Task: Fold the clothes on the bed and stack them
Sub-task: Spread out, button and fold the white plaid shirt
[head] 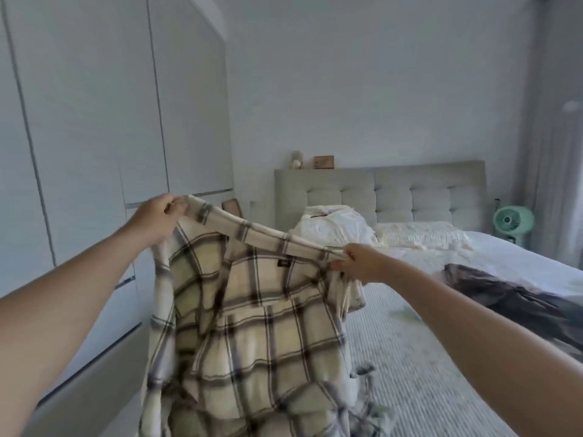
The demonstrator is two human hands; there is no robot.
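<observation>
Bedroom, grey wardrobe doors (pixel 94 121) on the left, bed (pixel 426 342) with padded headboard (pixel 410 190) on the right. White bedding pile (pixel 334 225) near the pillows, dark garment (pixel 511 298) lying on the bed's right side, green fan (pixel 512 219) beside the bed. Plaid shirt (pixel 252 326) hangs in the air at the bed's left edge, held up by its top edge, lower part drooping out of frame. Looks soft, light, floppy; shoulders seem the best hold for laying it flat. Left hand (pixel 154 220) raised higher, fingers pinching one top corner. Right hand (pixel 359 263) lower, fingers gripping the other end. Both arms extended forward.
</observation>
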